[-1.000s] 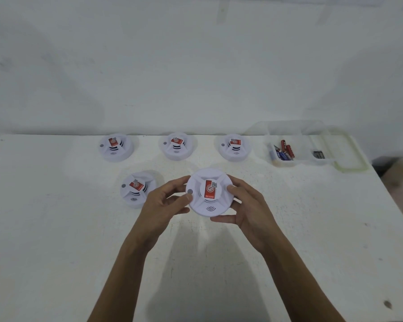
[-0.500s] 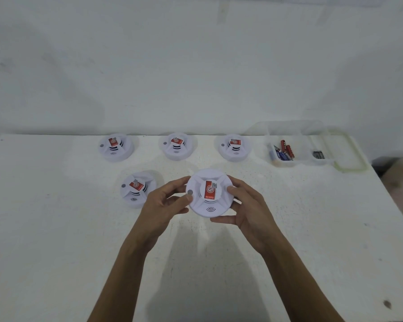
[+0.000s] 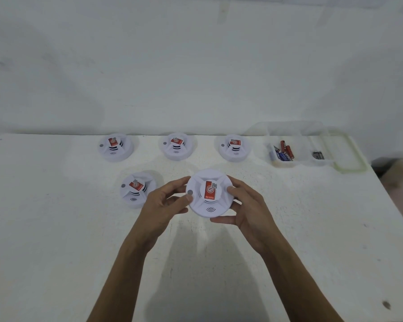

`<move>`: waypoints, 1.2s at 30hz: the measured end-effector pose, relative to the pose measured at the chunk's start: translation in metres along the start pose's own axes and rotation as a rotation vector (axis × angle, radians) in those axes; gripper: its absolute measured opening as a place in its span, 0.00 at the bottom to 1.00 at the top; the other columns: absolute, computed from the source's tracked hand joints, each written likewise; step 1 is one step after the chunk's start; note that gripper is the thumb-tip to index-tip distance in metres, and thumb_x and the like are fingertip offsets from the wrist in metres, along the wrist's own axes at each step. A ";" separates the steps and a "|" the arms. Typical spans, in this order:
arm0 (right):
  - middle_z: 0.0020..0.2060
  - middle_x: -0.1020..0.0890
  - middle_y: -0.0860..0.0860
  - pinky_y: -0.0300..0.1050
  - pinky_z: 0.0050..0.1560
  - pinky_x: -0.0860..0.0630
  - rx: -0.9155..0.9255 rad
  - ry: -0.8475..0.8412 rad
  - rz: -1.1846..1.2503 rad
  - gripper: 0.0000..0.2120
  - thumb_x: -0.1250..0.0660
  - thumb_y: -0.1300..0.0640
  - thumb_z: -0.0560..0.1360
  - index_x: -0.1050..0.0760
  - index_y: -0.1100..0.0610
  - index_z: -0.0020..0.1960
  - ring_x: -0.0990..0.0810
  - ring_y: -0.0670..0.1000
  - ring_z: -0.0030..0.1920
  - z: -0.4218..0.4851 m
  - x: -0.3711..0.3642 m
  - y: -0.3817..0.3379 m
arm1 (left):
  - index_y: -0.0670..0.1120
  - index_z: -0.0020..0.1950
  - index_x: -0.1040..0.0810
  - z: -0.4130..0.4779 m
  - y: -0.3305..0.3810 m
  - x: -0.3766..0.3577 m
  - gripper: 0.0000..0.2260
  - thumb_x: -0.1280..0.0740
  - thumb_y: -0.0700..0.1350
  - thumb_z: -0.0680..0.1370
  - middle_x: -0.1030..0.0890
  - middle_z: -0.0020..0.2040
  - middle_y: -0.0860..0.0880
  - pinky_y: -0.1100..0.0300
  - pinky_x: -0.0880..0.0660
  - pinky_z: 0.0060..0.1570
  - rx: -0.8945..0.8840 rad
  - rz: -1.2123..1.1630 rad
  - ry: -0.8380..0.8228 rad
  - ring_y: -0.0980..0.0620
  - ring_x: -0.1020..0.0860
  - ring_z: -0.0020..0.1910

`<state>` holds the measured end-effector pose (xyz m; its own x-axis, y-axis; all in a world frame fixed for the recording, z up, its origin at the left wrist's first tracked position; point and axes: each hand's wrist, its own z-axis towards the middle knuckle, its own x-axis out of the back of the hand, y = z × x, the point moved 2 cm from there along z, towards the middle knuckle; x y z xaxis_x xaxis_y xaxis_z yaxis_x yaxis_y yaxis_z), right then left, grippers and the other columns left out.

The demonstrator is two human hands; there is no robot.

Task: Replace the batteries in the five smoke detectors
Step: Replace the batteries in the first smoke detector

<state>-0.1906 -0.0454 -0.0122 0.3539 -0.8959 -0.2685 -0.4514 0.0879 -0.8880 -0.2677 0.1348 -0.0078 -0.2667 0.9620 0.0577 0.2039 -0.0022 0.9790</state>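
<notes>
Five smoke detectors are in my view, and almost nothing separates this moment from half a second ago: the held smoke detector sits in the same spot at centre frame, tipped face-up toward me, with both hands placed as before. My left hand curls its fingers and thumb round the detector's left rim, the thumb lying close by a small grey button; my right hand grips the right rim, thumb under the lower edge and fingers over the top. It is a round white disc with raised ribs, a red label in the middle and a small sound-wave mark below that. Just left of it a second detector lies on the white table, near my left knuckles. Three more line the far edge: left detector, middle detector, right detector. At upper right a clear plastic box holds red and blue batteries and, in a separate compartment, dark batteries. Wide bare tabletop lies at lower left and lower right; the table's right edge slants down the right side of frame.
</notes>
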 end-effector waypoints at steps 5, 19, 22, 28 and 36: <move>0.55 0.17 0.52 0.56 0.44 0.18 0.004 0.008 -0.010 0.13 0.39 0.58 0.80 0.24 0.53 0.62 0.17 0.56 0.52 0.001 0.000 0.000 | 0.53 0.63 0.24 0.001 0.000 0.000 0.21 0.32 0.52 0.71 0.18 0.56 0.54 0.55 0.20 0.50 -0.001 -0.003 -0.006 0.54 0.19 0.52; 0.48 0.17 0.55 0.51 0.45 0.17 0.045 0.146 -0.184 0.09 0.33 0.56 0.76 0.26 0.56 0.56 0.16 0.55 0.46 0.011 0.004 0.005 | 0.52 0.64 0.24 0.015 -0.014 0.005 0.17 0.32 0.48 0.75 0.17 0.52 0.55 0.58 0.20 0.48 0.012 0.003 0.032 0.56 0.19 0.51; 0.48 0.17 0.55 0.50 0.46 0.17 0.056 0.169 -0.247 0.08 0.32 0.56 0.76 0.25 0.55 0.55 0.16 0.55 0.45 0.018 0.004 0.008 | 0.51 0.62 0.23 0.023 -0.024 0.006 0.15 0.31 0.47 0.76 0.17 0.53 0.53 0.57 0.20 0.48 0.026 0.002 0.069 0.54 0.19 0.51; 0.52 0.17 0.53 0.49 0.50 0.18 0.148 0.246 -0.417 0.09 0.33 0.57 0.77 0.24 0.54 0.56 0.17 0.52 0.50 0.034 0.006 0.018 | 0.49 0.59 0.22 0.043 -0.042 0.000 0.11 0.31 0.46 0.76 0.17 0.53 0.55 0.60 0.21 0.46 0.029 0.038 0.154 0.56 0.19 0.52; 0.55 0.18 0.52 0.53 0.55 0.20 0.147 0.317 -0.646 0.14 0.35 0.53 0.78 0.23 0.54 0.62 0.19 0.50 0.52 0.061 0.008 0.038 | 0.51 0.61 0.22 0.061 -0.062 -0.009 0.13 0.32 0.45 0.77 0.20 0.54 0.56 0.74 0.28 0.45 -0.039 0.229 0.222 0.68 0.22 0.45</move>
<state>-0.1549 -0.0227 -0.0711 0.2479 -0.8699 0.4265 -0.1103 -0.4627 -0.8796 -0.2206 0.1434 -0.0814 -0.4177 0.8523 0.3147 0.2476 -0.2265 0.9420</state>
